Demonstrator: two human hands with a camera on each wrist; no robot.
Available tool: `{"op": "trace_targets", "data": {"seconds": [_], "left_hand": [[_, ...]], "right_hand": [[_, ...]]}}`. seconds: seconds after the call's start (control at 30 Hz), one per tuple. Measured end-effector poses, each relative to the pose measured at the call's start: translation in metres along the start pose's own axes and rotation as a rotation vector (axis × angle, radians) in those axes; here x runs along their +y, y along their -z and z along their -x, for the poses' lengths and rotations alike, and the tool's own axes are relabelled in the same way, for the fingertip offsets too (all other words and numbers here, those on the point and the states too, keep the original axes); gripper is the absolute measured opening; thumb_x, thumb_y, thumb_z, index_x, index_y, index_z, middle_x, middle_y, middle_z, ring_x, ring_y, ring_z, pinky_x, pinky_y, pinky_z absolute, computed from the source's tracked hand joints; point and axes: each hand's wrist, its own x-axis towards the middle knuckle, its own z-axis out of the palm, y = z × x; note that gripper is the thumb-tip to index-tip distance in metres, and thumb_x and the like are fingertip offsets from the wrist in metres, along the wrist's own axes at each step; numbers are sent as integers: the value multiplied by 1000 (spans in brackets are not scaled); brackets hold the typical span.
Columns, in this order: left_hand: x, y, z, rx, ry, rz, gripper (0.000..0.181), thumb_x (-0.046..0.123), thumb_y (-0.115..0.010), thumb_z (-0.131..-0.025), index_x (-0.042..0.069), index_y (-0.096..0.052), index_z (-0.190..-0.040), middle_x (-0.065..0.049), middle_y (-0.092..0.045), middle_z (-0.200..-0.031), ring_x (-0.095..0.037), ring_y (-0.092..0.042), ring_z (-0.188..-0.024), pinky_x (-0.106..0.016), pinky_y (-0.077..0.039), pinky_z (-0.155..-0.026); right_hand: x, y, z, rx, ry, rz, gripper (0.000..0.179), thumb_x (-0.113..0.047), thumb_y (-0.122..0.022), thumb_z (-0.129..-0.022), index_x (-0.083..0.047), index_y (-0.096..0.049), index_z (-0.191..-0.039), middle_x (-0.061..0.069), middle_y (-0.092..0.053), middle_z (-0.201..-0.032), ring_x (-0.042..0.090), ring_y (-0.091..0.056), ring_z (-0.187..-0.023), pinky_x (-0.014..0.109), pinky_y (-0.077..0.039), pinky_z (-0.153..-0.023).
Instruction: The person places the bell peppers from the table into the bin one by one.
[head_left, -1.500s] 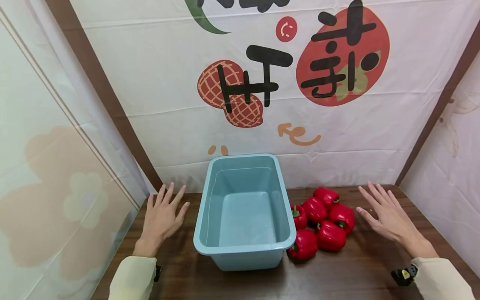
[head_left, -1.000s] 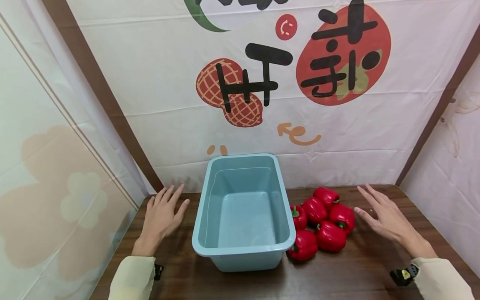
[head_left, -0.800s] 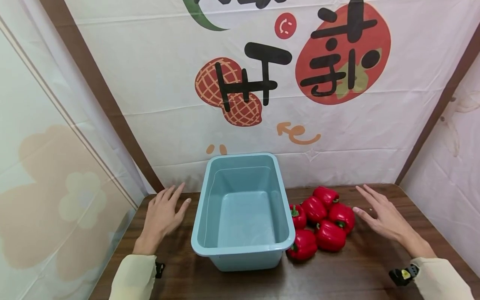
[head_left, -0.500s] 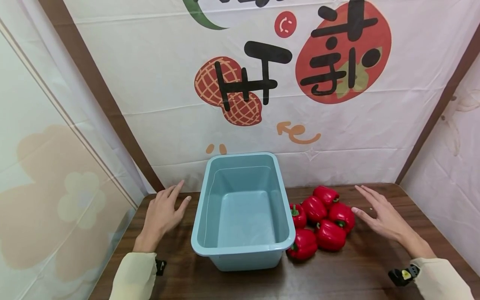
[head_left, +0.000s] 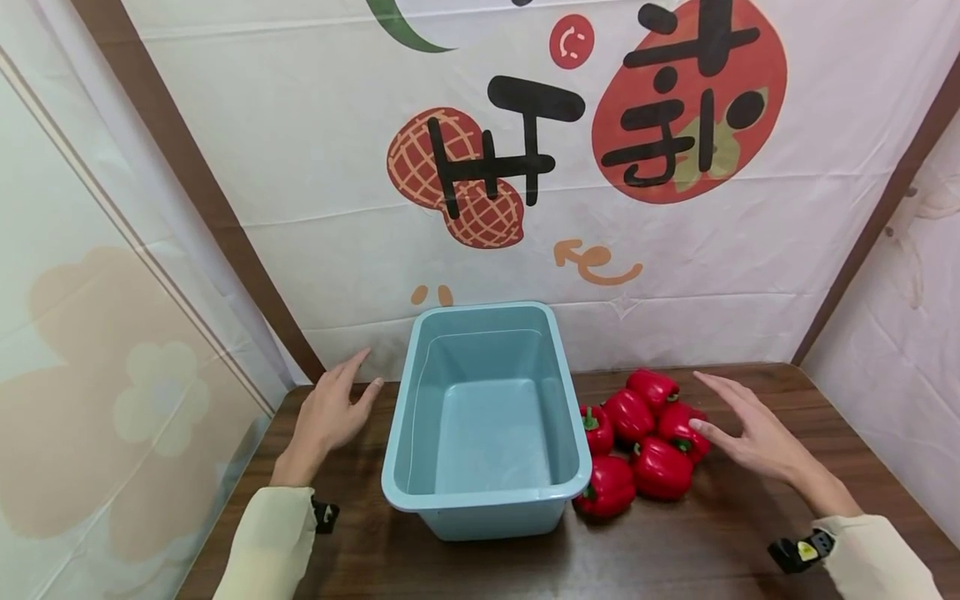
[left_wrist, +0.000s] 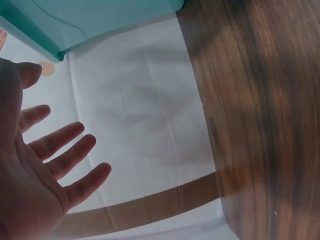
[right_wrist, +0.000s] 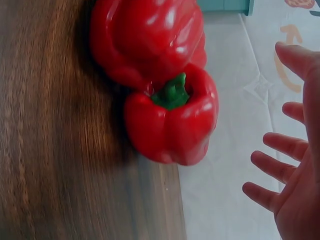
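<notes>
Landmark: blue tub (head_left: 486, 499), upright on the dark wood-grain table (head_left: 675, 554), long axis running away from the viewer.

Immediately right of the tub: six red peppers (head_left: 628, 417), glossy, some with green stems in view, clustered on the table surface. Possibly in contact with the tub wall at the two innermost; contact line hidden beneath the rim.

Left hand (head_left: 327, 417): left of the tub, near the rim but apart from it. Fingers extended and separated, thumb spread toward the tub; gripping nothing.

Right hand (head_left: 761, 437): right of the tub, outboard of the pepper cluster. Fingers extended, palm turned inward, thumb directed toward the rightmost pepper (head_left: 675, 425). Gripping nothing; visible gap to the peppers in the right wrist view.

Behind the tub: white cloth backdrop (head_left: 322, 275), printed with a peanut (head_left: 483, 221), a tomato (head_left: 690, 92) and black characters (head_left: 536, 98). Front left and front right of the tub: pale sleeves (head_left: 270, 537), with dark wrist straps (head_left: 799, 552) at the cuffs.
</notes>
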Motion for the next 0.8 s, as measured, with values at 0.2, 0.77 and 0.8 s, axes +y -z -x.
{"op": "trace_targets", "data": {"seconds": [0.2,0.77,0.8], "left_hand": [[5,2,-9,-25,30,115,61,44,-46,-103,12,-35,-154,-23,-50,-143,-43,-51,-125,-64,-42,-96],[28,1,-32,-74,48,325,62,46,-44,-103,12,-34,-154,-22,-48,-145,-41,-51,-128,-60,-45,-98],[29,2,-33,-79,47,333,62,46,-44,-103,12,-33,-154,-22,-48,-145,-40,-51,-127,-60,-45,-98]], "right_hand": [[-5,-3,0,-3,1,-28,71,-22,-77,-86,-16,-44,-149,17,-49,-143,39,-41,-128,66,-37,-93],[13,-19,2,25,10,-73,61,-17,-74,-88,-5,-50,-143,13,-54,-139,11,-54,-114,18,-42,-92],[13,-19,1,20,3,-82,61,-17,-74,-88,-5,-50,-143,13,-54,-139,9,-54,-114,18,-42,-91]]}}
